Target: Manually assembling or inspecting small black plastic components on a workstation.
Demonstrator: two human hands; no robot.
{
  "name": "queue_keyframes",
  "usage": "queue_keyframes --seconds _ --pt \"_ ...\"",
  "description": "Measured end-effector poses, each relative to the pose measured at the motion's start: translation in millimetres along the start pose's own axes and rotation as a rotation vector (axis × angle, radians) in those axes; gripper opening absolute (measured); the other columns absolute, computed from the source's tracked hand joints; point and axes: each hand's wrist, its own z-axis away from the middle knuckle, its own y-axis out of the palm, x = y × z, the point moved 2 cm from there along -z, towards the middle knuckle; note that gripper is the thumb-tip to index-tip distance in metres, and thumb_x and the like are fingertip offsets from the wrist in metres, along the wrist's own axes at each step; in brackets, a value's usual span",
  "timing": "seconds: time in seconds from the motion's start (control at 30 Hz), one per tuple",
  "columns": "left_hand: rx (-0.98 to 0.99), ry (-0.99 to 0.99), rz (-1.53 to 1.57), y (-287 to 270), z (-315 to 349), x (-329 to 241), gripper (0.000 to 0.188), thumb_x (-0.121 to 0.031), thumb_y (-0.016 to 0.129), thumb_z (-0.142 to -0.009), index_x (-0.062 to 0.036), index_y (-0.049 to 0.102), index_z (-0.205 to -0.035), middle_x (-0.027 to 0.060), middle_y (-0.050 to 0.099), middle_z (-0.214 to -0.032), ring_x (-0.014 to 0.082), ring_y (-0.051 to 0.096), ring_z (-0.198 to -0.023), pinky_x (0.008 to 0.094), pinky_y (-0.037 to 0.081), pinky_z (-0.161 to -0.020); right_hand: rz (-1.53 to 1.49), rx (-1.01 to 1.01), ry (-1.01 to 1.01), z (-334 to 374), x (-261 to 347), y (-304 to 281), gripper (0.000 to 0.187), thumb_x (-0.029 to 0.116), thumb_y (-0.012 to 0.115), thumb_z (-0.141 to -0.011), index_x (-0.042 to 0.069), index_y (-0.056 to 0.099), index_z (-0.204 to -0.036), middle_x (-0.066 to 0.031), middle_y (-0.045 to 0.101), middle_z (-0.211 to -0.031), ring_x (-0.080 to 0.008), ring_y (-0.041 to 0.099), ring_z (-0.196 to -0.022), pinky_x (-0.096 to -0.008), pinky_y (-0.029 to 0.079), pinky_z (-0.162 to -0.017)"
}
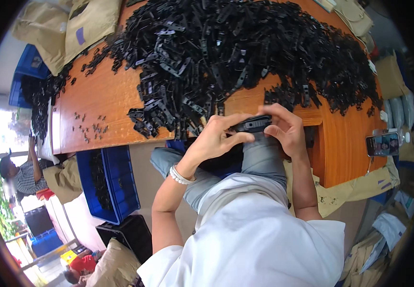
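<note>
Between my two hands, above my lap at the table's near edge, is a small black ribbed plastic part (253,125). My left hand (222,136) grips its left end with thumb and fingers, and a pale bracelet circles that wrist. At its right end, the thumb and bent fingers of my right hand (287,129) close on the same part; the fingertips are slightly blurred. Just beyond my hands, a large heap of similar black plastic parts (207,57) covers much of the wooden table (106,95).
Small loose pieces (90,128) lie on the table's left. A blue crate (121,184) holding black parts stands left of my legs. At right, a phone (382,144) shows a lit screen. Sacks (92,26) lie far left. Two other people (25,174) are at the left.
</note>
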Motion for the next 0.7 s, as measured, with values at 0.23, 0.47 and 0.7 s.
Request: queue_keyframes --seconds 0.23,0.47,0.7 --pt "-0.637 -0.139 -0.277 -94.1 -3.8 51.3 0.011 -0.007 0.064 -0.076 -0.0001 0.066 -0.083 0.0078 0.065 -0.075 0.0119 0.058 -0.064 0.0235 0.046 -0.059 0.308 0.463 0.315 20.3 -38.4 13.3 0.023 -0.008 0.052 -0.076 -0.003 0.063 -0.095 -0.0096 0.06 -0.087 -0.0127 0.061 -0.069 -0.0214 0.049 -0.059" --pt "-0.974 -0.076 -0.834 -199.8 -23.7 94.0 0.017 -0.008 0.059 -0.075 -0.0009 0.061 -0.091 0.0132 0.061 -0.08 0.0285 0.059 -0.079 0.0364 0.046 -0.071 0.33 0.409 0.251 23.9 -45.0 14.6 0.016 -0.003 0.054 -0.079 -0.004 0.062 -0.093 -0.0099 0.061 -0.084 -0.0147 0.062 -0.074 -0.0227 0.05 -0.064" --pt "-0.591 -0.137 -1.058 -217.9 -33.5 79.4 0.012 -0.01 0.059 -0.074 -0.0047 0.063 -0.084 0.0103 0.057 -0.091 0.0288 0.057 -0.08 0.0369 0.045 -0.069 0.318 0.29 0.33 38.9 -46.5 -5.5 0.017 -0.005 0.055 -0.078 -0.003 0.064 -0.092 -0.0097 0.062 -0.084 -0.0149 0.062 -0.073 -0.0222 0.05 -0.064"
